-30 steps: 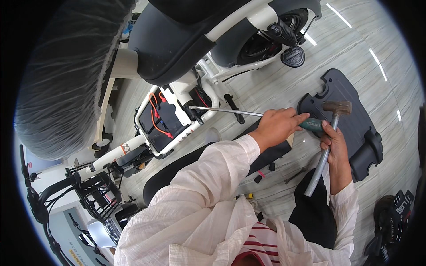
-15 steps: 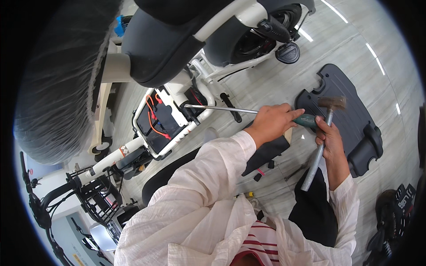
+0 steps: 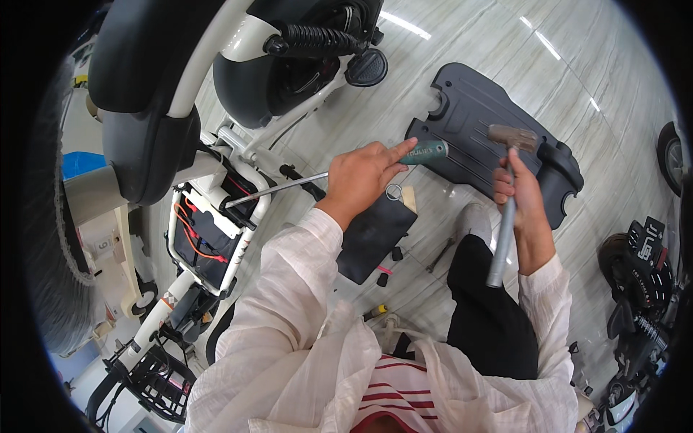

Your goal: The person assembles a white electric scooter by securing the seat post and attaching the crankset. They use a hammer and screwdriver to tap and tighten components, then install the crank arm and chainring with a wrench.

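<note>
Fingers (image 3: 398,151) of our left hand (image 3: 357,178) wrap 1 screwdriver (image 3: 430,151); those of our right hand (image 3: 526,192) clasp 1 hammer (image 3: 503,242).

The glossy, pale grey tiled floor (image 3: 613,166) has streaky veins. Bright bars of light (image 3: 406,24) reflect off it toward the top. A dark wheel (image 3: 670,160) stands at the right edge.

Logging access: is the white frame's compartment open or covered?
Open: orange cables show uncovered inside the white frame.
</note>
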A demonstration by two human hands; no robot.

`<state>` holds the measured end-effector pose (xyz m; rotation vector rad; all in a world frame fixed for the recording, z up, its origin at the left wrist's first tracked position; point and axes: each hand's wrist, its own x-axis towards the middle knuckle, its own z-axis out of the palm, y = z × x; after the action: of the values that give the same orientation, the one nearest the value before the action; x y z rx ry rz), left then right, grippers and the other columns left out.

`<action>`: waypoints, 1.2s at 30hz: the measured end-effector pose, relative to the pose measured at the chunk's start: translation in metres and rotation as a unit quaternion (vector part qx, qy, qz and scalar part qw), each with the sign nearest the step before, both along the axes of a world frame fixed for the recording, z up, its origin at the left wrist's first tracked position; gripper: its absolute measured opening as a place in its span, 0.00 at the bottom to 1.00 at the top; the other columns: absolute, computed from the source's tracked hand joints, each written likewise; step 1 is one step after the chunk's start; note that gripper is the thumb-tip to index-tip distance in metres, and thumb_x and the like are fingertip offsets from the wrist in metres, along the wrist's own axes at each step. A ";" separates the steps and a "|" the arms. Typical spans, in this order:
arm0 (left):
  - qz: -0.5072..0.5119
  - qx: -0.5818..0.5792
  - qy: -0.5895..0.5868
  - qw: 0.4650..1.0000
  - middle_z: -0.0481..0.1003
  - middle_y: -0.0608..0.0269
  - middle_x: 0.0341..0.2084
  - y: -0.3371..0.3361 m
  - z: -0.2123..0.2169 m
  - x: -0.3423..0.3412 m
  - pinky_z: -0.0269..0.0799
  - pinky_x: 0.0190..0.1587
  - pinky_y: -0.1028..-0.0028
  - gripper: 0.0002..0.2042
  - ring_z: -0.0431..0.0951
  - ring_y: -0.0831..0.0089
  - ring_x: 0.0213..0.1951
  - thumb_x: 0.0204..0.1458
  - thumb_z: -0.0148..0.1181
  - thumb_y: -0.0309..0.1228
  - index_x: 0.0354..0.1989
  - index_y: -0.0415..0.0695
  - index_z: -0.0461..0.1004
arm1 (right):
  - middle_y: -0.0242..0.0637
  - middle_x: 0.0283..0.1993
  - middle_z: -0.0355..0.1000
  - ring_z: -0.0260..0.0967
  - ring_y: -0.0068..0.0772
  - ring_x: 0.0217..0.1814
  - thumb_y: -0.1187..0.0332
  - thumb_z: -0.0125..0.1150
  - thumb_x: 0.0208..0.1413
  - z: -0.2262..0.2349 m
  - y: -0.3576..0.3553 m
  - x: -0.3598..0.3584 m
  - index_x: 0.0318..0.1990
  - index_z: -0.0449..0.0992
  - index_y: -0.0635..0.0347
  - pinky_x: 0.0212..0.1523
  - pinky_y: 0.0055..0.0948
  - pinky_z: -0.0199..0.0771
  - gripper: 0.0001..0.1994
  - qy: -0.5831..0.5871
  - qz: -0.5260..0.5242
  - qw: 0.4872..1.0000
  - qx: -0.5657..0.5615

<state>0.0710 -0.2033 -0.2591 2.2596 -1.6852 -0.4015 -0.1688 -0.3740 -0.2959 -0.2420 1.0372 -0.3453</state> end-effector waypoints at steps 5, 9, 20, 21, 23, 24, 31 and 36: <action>0.010 -0.027 0.012 1.000 0.73 0.71 0.24 0.001 0.005 0.014 0.70 0.29 0.68 0.21 0.75 0.68 0.26 0.50 0.63 0.40 0.56 0.69 0.74 | 0.22 0.18 0.54 0.49 0.13 0.13 0.54 0.50 0.66 0.028 0.007 0.003 0.35 0.66 0.53 0.11 0.16 0.48 0.14 -0.055 0.029 0.997 0.036; -0.001 -0.030 -0.018 0.999 0.73 0.71 0.25 0.002 0.012 0.010 0.71 0.28 0.68 0.21 0.76 0.66 0.28 0.51 0.61 0.41 0.56 0.69 0.73 | 0.22 0.17 0.54 0.48 0.13 0.10 0.54 0.51 0.65 0.054 0.028 0.017 0.36 0.66 0.54 0.09 0.17 0.49 0.13 -0.036 0.201 0.979 0.025; -0.007 -0.053 -0.018 0.998 0.72 0.73 0.23 0.009 0.014 0.011 0.70 0.26 0.71 0.24 0.75 0.71 0.24 0.49 0.64 0.40 0.57 0.70 0.73 | 0.24 0.17 0.54 0.49 0.14 0.09 0.56 0.48 0.66 0.066 0.037 0.027 0.34 0.63 0.54 0.07 0.18 0.50 0.13 0.005 0.171 0.982 -0.074; -0.008 -0.061 -0.015 0.998 0.72 0.73 0.22 0.009 0.016 0.011 0.70 0.26 0.72 0.24 0.75 0.71 0.24 0.48 0.65 0.40 0.57 0.70 0.73 | 0.24 0.17 0.54 0.49 0.14 0.09 0.56 0.48 0.66 0.071 0.037 0.027 0.34 0.63 0.54 0.07 0.18 0.50 0.13 -0.011 0.202 0.977 -0.064; -0.011 -0.079 -0.009 0.997 0.72 0.73 0.22 0.009 0.019 0.010 0.70 0.25 0.72 0.24 0.74 0.71 0.24 0.48 0.65 0.40 0.57 0.70 0.73 | 0.24 0.17 0.54 0.48 0.14 0.09 0.55 0.48 0.66 0.067 0.034 0.024 0.35 0.64 0.54 0.06 0.18 0.50 0.13 -0.015 0.153 0.986 -0.062; -0.013 -0.083 -0.011 0.996 0.72 0.73 0.22 0.008 0.021 0.010 0.70 0.25 0.72 0.25 0.74 0.71 0.24 0.48 0.65 0.40 0.57 0.70 0.73 | 0.24 0.17 0.54 0.48 0.14 0.09 0.55 0.48 0.66 0.067 0.033 0.025 0.35 0.64 0.54 0.06 0.18 0.50 0.13 -0.011 0.131 0.989 -0.073; -0.008 -0.113 0.003 0.994 0.72 0.73 0.23 0.011 0.037 0.011 0.69 0.25 0.72 0.26 0.74 0.72 0.24 0.46 0.66 0.39 0.58 0.69 0.73 | 0.25 0.16 0.53 0.49 0.15 0.07 0.57 0.47 0.67 0.095 0.046 0.029 0.34 0.62 0.55 0.06 0.18 0.52 0.13 -0.006 0.186 0.972 -0.145; -0.009 -0.129 0.010 0.992 0.73 0.72 0.23 0.013 0.056 0.009 0.70 0.26 0.72 0.27 0.74 0.71 0.24 0.46 0.67 0.37 0.58 0.69 0.73 | 0.25 0.16 0.53 0.50 0.15 0.08 0.56 0.48 0.66 0.115 0.040 0.030 0.32 0.60 0.55 0.06 0.19 0.52 0.14 -0.021 0.092 0.981 -0.171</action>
<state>0.0796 -0.1899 -0.2029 2.0483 -1.6448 -0.1965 -0.1386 -0.3341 -0.1810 -0.6326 0.9012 -0.3583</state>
